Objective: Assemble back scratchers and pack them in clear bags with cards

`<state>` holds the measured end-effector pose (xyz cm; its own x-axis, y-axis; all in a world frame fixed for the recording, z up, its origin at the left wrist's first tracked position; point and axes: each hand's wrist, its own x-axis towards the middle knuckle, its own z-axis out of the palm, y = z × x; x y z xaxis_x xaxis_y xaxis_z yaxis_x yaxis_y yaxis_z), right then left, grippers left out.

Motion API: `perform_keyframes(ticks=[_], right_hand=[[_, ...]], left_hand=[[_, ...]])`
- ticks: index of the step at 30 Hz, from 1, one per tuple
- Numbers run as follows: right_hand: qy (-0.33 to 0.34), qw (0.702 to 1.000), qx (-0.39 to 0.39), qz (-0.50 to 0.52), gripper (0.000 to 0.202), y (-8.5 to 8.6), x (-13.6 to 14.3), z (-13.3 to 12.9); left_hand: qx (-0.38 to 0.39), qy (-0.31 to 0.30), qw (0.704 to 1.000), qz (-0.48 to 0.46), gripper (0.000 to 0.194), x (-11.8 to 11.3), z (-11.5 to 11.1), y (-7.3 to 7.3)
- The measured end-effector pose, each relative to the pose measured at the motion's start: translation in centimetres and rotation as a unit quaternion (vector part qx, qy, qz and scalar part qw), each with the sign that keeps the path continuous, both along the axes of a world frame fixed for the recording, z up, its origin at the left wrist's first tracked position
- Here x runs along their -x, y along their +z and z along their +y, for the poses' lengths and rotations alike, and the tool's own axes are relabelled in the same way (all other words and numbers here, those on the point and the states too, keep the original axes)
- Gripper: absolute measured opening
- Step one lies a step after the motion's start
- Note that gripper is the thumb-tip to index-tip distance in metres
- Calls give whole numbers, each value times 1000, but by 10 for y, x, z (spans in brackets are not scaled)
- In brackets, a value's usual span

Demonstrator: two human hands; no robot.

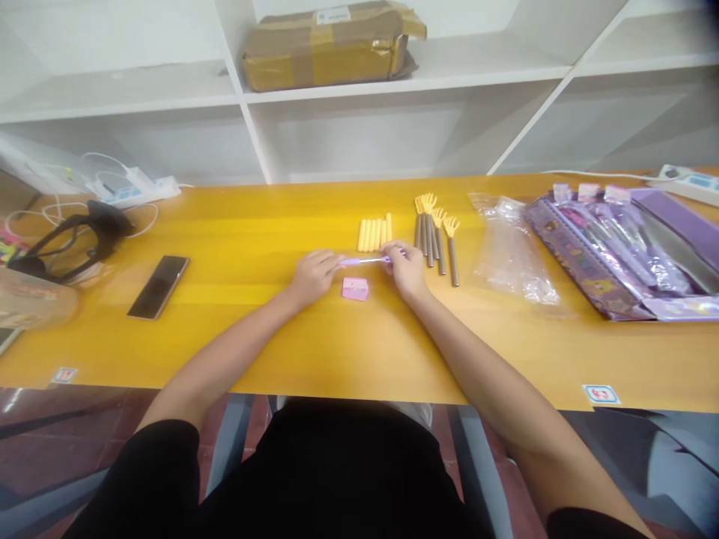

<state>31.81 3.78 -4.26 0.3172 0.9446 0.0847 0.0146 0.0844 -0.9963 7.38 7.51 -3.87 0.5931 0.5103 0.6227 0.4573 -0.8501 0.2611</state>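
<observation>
My left hand [314, 277] is closed on the purple end of a thin stick [368, 260] with a silvery middle. The stick lies level between my hands, and my right hand [405, 268] pinches its other end, where a purple piece partly shows. Just below it, a small pink packet [356, 289] rests on the table. Several yellow tubes [372, 235] lie side by side beyond my hands. To the right of my right hand are several dark rods with yellow claw-shaped heads [452, 251].
A clear plastic bag [512, 251] and a purple box [595, 258] of wrapped items lie on the right of the table [359, 359]. A phone [158, 287], black goggles [73, 243] and a power strip [143, 192] are left. A taped carton [331, 49] sits on the shelf behind.
</observation>
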Motion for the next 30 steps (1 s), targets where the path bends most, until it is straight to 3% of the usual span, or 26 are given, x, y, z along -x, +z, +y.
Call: perform_keyframes(ticks=[7,16,30], right_hand=[[46,999,-22,-16,26,8,-17,-2],[38,998,-48,26,65,-7,-22,13],[34,999,-33,0,58,3,-18,5]], left_hand=[[40,-5,999,8,36,-1,0,6],[99,1,995,-15,35,1,5,3],[104,6,994,-15,33,0,2,7]])
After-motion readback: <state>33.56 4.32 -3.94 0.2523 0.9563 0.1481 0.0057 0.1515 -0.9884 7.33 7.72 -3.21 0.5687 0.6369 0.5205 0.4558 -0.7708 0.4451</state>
